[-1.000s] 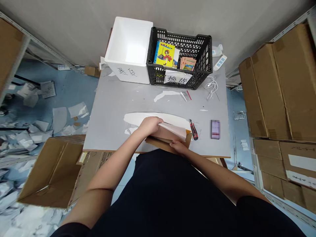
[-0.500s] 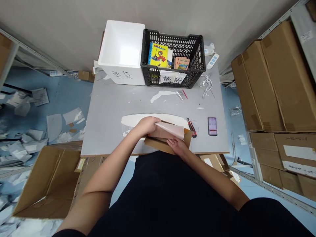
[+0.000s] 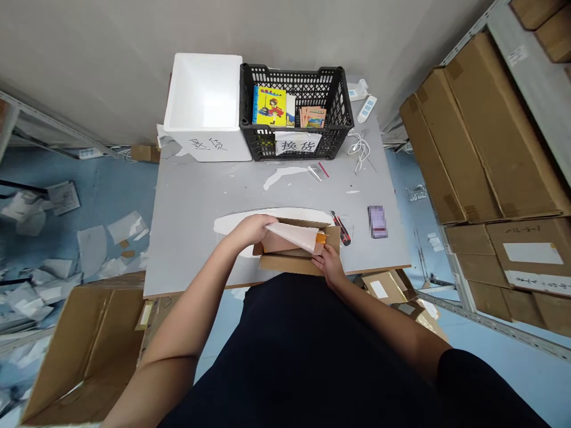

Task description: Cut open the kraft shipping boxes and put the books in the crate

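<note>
An open cardboard box (image 3: 289, 263) sits at the table's front edge, close to my body. A packet in pale pink wrapping (image 3: 297, 236), orange at its right end, lies tilted over the box opening. My left hand (image 3: 256, 229) is closed on the packet's upper left end. At the right end my right hand (image 3: 331, 265) pinches the lower corner near the orange part. What the wrapping holds is hidden. Just right of the box lies a red and black utility knife (image 3: 341, 228). A white sheet (image 3: 232, 223) shows behind the box.
A white foam box (image 3: 214, 145) and a black plastic crate (image 3: 294, 151) holding books stand at the table's back. A phone (image 3: 377, 222) lies to the right, with a white cable (image 3: 360, 150) farther back. Stacked cartons (image 3: 486, 131) line the right; a large open carton (image 3: 89, 356) is at left.
The packet's right end has lifted and turned, showing its orange part. My right hand has moved from below the packet to its right corner. The whole view has shifted slightly.
</note>
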The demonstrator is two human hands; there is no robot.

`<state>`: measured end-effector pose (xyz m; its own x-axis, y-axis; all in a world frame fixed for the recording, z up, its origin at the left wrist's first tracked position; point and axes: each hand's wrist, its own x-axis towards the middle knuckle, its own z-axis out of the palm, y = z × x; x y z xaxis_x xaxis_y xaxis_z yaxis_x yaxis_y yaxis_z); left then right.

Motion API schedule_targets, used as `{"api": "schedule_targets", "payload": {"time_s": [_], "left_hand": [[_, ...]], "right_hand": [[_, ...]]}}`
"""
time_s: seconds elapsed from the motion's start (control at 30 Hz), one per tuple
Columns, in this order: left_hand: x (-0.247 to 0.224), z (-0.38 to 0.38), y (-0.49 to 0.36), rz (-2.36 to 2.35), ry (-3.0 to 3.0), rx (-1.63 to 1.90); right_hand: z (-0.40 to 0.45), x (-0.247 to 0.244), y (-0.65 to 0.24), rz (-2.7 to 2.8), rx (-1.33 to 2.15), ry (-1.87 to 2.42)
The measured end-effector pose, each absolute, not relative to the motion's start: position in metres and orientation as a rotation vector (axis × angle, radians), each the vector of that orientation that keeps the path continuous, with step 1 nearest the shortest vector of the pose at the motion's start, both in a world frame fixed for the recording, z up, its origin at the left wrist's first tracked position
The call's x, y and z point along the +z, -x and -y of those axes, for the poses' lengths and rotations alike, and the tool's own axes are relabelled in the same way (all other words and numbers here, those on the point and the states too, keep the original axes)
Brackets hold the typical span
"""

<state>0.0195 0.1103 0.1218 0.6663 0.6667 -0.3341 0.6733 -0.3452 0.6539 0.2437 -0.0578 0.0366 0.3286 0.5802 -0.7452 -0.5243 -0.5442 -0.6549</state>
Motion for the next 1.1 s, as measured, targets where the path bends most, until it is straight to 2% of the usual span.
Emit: {"api": "schedule_targets", "payload": {"time_s": [0.27,0.47,0.57,0.77,1.1], "left_hand": [[0.118,-0.111,-0.009,-0.974,-2.058,-0.004],[0.115,-0.114,-0.007,-0.983,-2.029,-0.018],[0.114,-0.115,-0.005,-0.999,-1.997,-0.010],[0.119,-0.114,-0.006,-1.029,-2.015,-0.046],[0.145,-0.101,-0.011,-1.178,-2.437,-0.013]], "right_hand": [[0.043,0.027,-0.283,0.680,1.538,1.935],[0.027,0.020,-0.290,1.263,1.058,2.102],[0.027,0.017,-0.289,1.257,0.983,2.005],[0.029,0.020,-0.283,1.014,1.129,1.775],[0.036,0.045,-0.271,0.927,1.327,1.648]]}}
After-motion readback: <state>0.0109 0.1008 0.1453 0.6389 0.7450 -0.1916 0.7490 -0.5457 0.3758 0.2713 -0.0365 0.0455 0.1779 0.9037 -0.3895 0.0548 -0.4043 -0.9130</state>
